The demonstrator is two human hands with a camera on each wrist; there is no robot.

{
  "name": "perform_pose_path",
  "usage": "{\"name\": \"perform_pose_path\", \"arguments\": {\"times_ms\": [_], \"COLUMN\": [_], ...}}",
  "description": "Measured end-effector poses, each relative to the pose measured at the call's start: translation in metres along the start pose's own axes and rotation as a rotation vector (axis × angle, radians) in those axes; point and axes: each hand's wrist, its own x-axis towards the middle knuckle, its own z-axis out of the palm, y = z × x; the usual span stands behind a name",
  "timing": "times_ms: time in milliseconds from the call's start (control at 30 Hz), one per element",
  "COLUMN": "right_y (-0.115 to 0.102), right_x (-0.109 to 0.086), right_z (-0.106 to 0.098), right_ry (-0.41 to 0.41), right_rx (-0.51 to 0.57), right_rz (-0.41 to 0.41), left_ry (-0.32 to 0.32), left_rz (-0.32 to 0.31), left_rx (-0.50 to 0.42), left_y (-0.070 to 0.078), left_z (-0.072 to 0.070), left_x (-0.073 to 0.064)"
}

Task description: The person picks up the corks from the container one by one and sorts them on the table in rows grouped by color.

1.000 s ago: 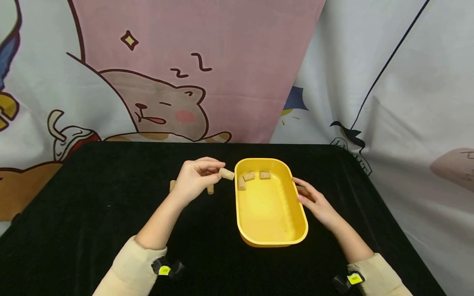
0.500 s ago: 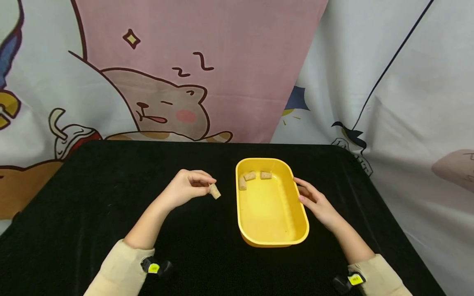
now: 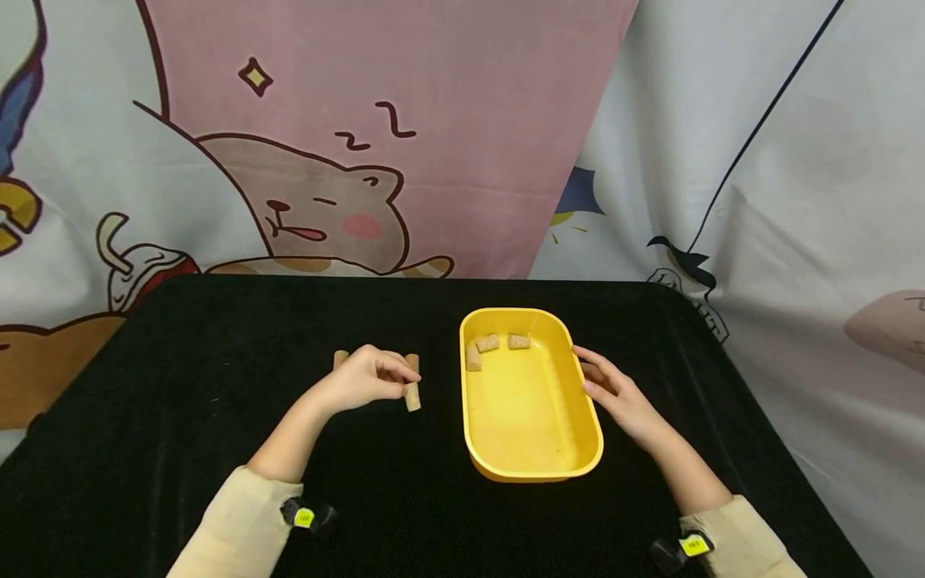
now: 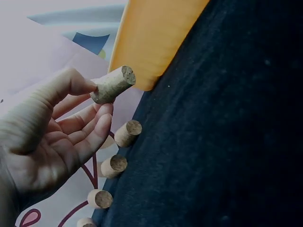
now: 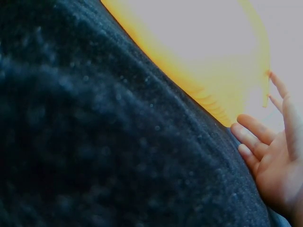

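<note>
My left hand (image 3: pixel 368 377) pinches a light-brown cork (image 3: pixel 413 397) between thumb and fingertips, left of the yellow tub (image 3: pixel 531 433). In the left wrist view this cork (image 4: pixel 113 86) hangs in the fingers, apart from a row of several standing corks (image 4: pixel 128 134). From the head, one standing cork (image 3: pixel 413 361) shows just behind the held one and another (image 3: pixel 340 358) at the far side of the hand; the hand hides the rest. My right hand (image 3: pixel 614 393) rests its extended fingers and thumb against the tub's right side.
Inside the tub, at its far left end, lie three corks, one of them a cork (image 3: pixel 518 342) by the back wall. Black cloth (image 3: pixel 419 514) covers the table. A printed curtain (image 3: pixel 462 209) hangs right behind the table's far edge.
My left hand has moved the cork from the tub's left rim leftward and nearer to me. The cork has turned from lying sideways to pointing toward me. The right hand and tub stay put.
</note>
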Motion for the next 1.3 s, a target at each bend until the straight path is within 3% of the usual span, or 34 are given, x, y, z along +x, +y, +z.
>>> {"name": "perform_pose_path", "arguments": {"times_ms": [200, 500, 667, 1000, 1300], "right_y": [0.001, 0.002, 0.001, 0.003, 0.003], "right_x": [-0.001, -0.001, -0.002, -0.001, 0.001], "right_z": [0.0, 0.0, 0.0, -0.001, -0.001], "right_ry": [0.008, 0.012, 0.013, 0.005, 0.006], "right_rx": [-0.004, -0.006, -0.006, -0.006, -0.006], "right_rz": [0.017, 0.008, 0.021, 0.003, -0.011], "left_ry": [-0.017, -0.003, -0.011, -0.009, -0.004], "left_rz": [-0.01, -0.014, -0.03, -0.064, -0.095], "left_rx": [0.03, 0.153, 0.153, 0.278, 0.313], "left_y": [-0.007, -0.012, -0.014, -0.009, -0.005], "left_z": [0.003, 0.007, 0.009, 0.013, 0.012], "left_x": [0.001, 0.001, 0.002, 0.003, 0.002]}}
